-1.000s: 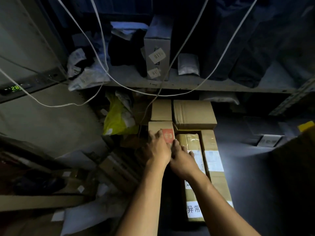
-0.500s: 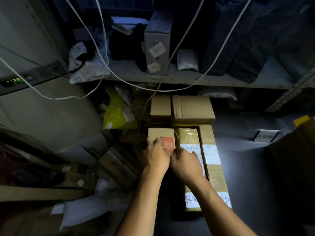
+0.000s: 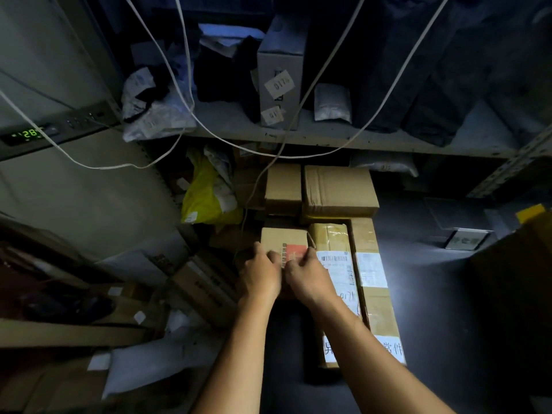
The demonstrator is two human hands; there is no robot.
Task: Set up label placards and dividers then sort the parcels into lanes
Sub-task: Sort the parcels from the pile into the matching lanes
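Note:
A small cardboard box with a red label [image 3: 283,239] lies on the floor under the shelf. My left hand [image 3: 261,274] grips its near left edge and my right hand [image 3: 307,276] grips its near right edge, fingers curled over the top. To its right lie two long taped cardboard parcels [image 3: 336,243] [image 3: 372,279] side by side, with white labels; my right forearm covers part of the nearer one. Behind them sit two more brown boxes [image 3: 283,186] [image 3: 339,188].
A grey shelf [image 3: 328,138] above holds a grey carton [image 3: 279,73], soft bags and dark bundles. White cables [image 3: 191,106] hang across it. A yellow bag [image 3: 206,195] lies at left. Flattened cartons and white mailers [image 3: 155,366] litter the left floor. A white placard [image 3: 466,240] stands at right.
Both hands have drawn the red-labelled box toward me and now sit on its near edge; the right hand shifted left off the long parcel onto the small box.

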